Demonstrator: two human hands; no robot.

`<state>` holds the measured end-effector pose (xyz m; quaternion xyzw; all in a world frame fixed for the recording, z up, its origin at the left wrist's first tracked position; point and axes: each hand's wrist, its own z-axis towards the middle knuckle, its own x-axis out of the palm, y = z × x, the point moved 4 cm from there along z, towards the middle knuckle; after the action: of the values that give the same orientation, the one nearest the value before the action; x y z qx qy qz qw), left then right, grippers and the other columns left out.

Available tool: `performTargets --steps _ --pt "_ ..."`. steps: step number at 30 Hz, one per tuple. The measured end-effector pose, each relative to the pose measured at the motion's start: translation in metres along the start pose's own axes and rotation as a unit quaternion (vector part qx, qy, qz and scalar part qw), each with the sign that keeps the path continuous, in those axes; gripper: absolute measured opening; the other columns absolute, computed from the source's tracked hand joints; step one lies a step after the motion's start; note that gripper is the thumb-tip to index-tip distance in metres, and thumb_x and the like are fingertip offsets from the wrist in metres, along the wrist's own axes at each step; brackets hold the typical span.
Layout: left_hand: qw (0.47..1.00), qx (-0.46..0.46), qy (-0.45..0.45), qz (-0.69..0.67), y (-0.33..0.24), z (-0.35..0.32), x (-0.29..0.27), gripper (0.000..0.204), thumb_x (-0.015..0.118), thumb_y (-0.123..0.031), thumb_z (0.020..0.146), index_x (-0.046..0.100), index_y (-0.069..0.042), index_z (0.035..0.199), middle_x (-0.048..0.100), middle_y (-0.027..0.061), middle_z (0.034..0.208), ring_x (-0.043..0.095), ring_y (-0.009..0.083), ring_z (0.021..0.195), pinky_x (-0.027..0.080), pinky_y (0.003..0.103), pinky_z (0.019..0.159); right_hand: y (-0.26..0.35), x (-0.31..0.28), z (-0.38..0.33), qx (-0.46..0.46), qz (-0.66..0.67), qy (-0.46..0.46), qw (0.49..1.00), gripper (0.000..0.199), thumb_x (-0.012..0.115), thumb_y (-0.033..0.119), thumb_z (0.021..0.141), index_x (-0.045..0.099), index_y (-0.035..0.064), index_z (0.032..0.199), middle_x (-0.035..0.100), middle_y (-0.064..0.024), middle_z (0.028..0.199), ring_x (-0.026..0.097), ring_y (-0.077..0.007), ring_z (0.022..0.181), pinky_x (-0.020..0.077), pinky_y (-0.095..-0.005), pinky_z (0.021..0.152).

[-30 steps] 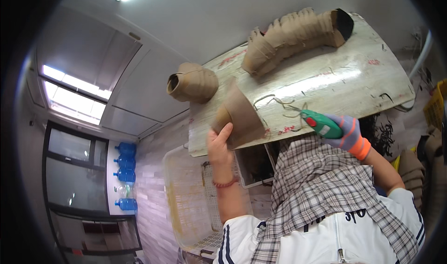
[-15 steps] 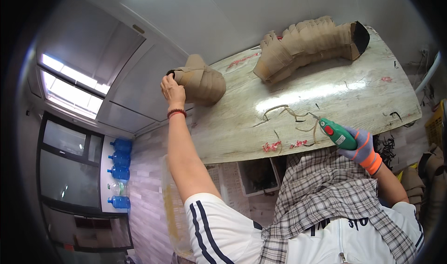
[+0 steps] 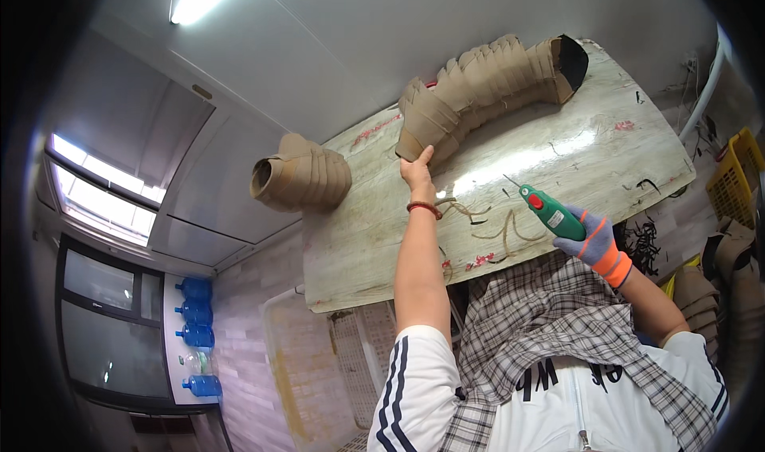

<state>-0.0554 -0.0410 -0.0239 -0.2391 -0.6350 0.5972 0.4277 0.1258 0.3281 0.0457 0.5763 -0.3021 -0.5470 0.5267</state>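
Observation:
My bare left hand (image 3: 417, 173), with a red bead bracelet on the wrist, grips the near left end of a long curved stack of nested tan fabric pieces (image 3: 492, 82). Its thumb lies on the outside; the other fingers are partly hidden. The far end of that stack is dark inside. My right hand (image 3: 594, 241), in a grey and orange glove, is closed round a green handheld tool (image 3: 554, 215) with a red button and a thin metal tip. That tip points up and left, above the table. A shorter stack of tan fabric pieces (image 3: 307, 173) stands at the table's left end, untouched.
Brown cord scraps (image 3: 510, 227) and red bits (image 3: 480, 260) lie on the pale wood-look table (image 3: 358, 253). A yellow crate (image 3: 733, 173) and more tan pieces (image 3: 697, 297) are at the right. Blue water bottles (image 3: 195, 313) line the left wall.
My left hand has let go of the shorter stack and moved right to the end of the long one. The tool stays in my right hand. The view has shifted.

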Motion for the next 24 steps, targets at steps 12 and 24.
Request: performTargets --steps 12,24 --pt "0.991 0.09 0.017 -0.098 -0.058 -0.101 -0.052 0.034 0.072 0.0 0.083 0.063 0.003 0.115 0.067 0.0037 0.109 0.06 0.0125 0.096 0.046 0.027 0.087 -0.017 0.013 0.016 0.019 -0.028 -0.052 0.998 0.061 0.083 0.036 0.073 0.062 0.0043 0.121 0.071 -0.0088 0.092 0.067 -0.0129 0.078 0.0541 -0.0278 0.071" --pt "0.965 0.11 0.105 -0.214 -0.111 -0.213 -0.04 0.034 0.068 0.006 0.083 0.066 -0.002 0.117 0.067 0.0072 0.118 0.062 0.0154 0.107 0.045 0.029 0.097 0.048 0.036 -0.002 -0.033 0.037 0.073 0.996 0.057 0.083 0.025 0.075 0.061 0.003 0.123 0.071 -0.0067 0.087 0.066 -0.008 0.073 0.0548 -0.0234 0.067"
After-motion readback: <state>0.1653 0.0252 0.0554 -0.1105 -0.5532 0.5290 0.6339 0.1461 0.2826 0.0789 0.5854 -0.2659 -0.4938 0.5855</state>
